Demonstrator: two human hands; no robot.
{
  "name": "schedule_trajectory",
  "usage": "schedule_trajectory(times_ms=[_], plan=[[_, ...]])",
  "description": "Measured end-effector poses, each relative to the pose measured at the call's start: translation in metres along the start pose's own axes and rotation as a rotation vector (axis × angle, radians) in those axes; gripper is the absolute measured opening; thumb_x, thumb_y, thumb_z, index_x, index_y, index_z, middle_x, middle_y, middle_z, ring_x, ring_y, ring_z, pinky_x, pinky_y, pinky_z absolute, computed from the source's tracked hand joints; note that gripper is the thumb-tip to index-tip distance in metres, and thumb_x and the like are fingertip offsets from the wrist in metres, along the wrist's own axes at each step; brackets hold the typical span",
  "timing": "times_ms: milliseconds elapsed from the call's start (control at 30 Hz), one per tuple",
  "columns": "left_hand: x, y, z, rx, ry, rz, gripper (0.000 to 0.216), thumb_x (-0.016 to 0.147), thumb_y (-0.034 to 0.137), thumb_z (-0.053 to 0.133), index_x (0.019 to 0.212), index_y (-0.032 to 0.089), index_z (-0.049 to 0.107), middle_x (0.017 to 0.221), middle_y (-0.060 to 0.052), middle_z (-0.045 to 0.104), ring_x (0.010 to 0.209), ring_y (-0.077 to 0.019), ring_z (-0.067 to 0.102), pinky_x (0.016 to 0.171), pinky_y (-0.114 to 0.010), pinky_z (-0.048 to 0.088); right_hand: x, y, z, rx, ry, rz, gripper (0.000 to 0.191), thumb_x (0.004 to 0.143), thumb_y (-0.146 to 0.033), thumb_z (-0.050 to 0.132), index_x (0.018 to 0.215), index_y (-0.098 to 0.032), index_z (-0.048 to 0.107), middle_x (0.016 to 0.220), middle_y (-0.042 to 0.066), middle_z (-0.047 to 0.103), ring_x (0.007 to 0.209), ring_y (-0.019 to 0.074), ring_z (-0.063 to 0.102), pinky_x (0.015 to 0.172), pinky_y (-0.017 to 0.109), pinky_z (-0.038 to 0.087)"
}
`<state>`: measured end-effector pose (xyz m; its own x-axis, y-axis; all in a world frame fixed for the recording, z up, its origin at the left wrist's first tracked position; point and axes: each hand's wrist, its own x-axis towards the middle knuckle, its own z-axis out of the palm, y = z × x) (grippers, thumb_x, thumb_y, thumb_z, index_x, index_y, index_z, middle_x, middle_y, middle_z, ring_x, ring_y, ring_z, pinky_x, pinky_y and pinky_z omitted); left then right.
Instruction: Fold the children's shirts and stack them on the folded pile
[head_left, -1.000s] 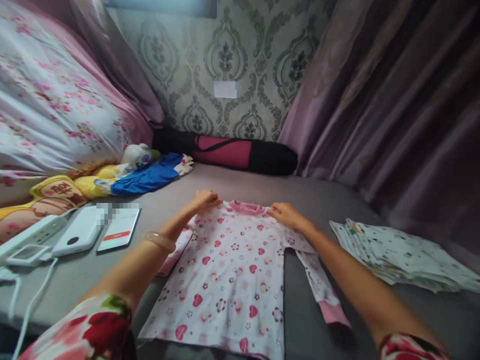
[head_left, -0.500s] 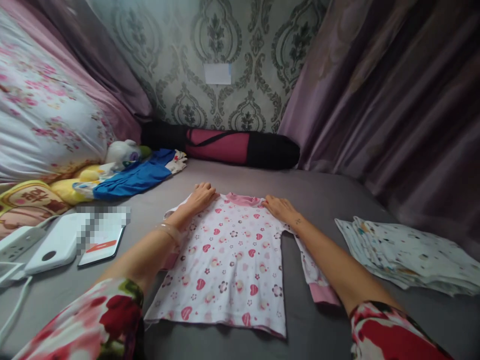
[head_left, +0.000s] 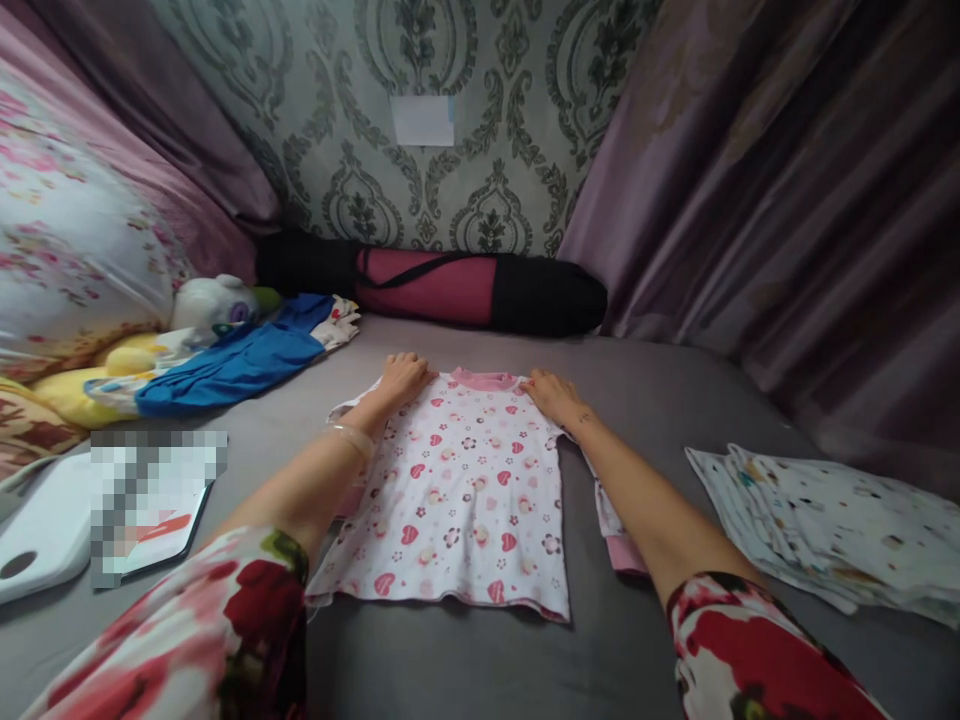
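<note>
A child's long-sleeved shirt (head_left: 469, 490), white with red hearts and flowers, lies flat on the grey sheet with its pink collar away from me. My left hand (head_left: 405, 380) is closed on the left shoulder of the shirt. At the other shoulder, my right hand (head_left: 553, 396) pinches the cloth beside the collar. The sleeves hang down along both sides, partly hidden by my forearms, and pink cuffs show near them.
A stack of folded pale cloths (head_left: 840, 530) lies at the right. On the left are a white power bank (head_left: 52, 530), a phone (head_left: 169, 535), a blue garment (head_left: 232, 365) and plush toys (head_left: 214, 305). A black and maroon rolled bag (head_left: 427, 285) lies along the wall.
The shirt's hem has shifted slightly away from me, while both hands keep their hold at the shoulders. The camera view has also moved a little.
</note>
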<state>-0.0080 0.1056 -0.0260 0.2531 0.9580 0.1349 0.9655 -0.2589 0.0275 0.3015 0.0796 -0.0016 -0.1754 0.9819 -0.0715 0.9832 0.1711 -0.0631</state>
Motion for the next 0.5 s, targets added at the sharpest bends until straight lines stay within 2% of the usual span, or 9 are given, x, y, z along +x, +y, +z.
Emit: schedule_trajectory(times_ms=[100, 233, 367, 500], plan=[[0.002, 0.004, -0.003, -0.074, -0.065, -0.047, 0.037, 0.093, 0.045, 0.042, 0.097, 0.015, 0.062, 0.103, -0.016, 0.065, 0.099, -0.0293, 0.057, 0.085, -0.041, 0.037, 0.004, -0.005, 0.002, 0.048, 0.031, 0.021, 0.037, 0.097, -0.041, 0.041, 0.119, -0.016, 0.057, 0.125, 0.017, 0.059, 0.116, 0.0280, 0.054, 0.092, 0.037, 0.038], [0.009, 0.018, -0.003, -0.153, -0.023, 0.066, 0.035, 0.092, 0.046, 0.043, 0.097, 0.017, 0.062, 0.104, -0.013, 0.066, 0.101, -0.0280, 0.058, 0.089, -0.041, 0.035, 0.011, -0.021, 0.007, 0.126, 0.046, -0.071, 0.036, 0.098, -0.040, 0.040, 0.124, -0.020, 0.055, 0.128, 0.012, 0.057, 0.120, 0.0275, 0.048, 0.098, 0.040, 0.033], [0.018, 0.029, 0.006, -0.216, -0.039, 0.107, 0.032, 0.093, 0.043, 0.043, 0.096, 0.017, 0.063, 0.103, -0.012, 0.065, 0.098, -0.0262, 0.058, 0.084, -0.036, 0.038, 0.013, -0.039, 0.013, 0.118, 0.089, -0.071, 0.031, 0.099, -0.037, 0.038, 0.114, -0.019, 0.059, 0.123, 0.012, 0.056, 0.117, 0.0273, 0.047, 0.097, 0.039, 0.033], [0.023, 0.030, 0.016, -0.183, 0.051, 0.135, 0.028, 0.094, 0.036, 0.042, 0.098, 0.015, 0.061, 0.102, -0.014, 0.063, 0.096, -0.0255, 0.056, 0.080, -0.034, 0.038, 0.014, -0.046, 0.019, 0.123, 0.161, -0.037, 0.030, 0.099, -0.035, 0.037, 0.115, -0.018, 0.056, 0.124, 0.013, 0.055, 0.115, 0.0275, 0.047, 0.095, 0.038, 0.033]])
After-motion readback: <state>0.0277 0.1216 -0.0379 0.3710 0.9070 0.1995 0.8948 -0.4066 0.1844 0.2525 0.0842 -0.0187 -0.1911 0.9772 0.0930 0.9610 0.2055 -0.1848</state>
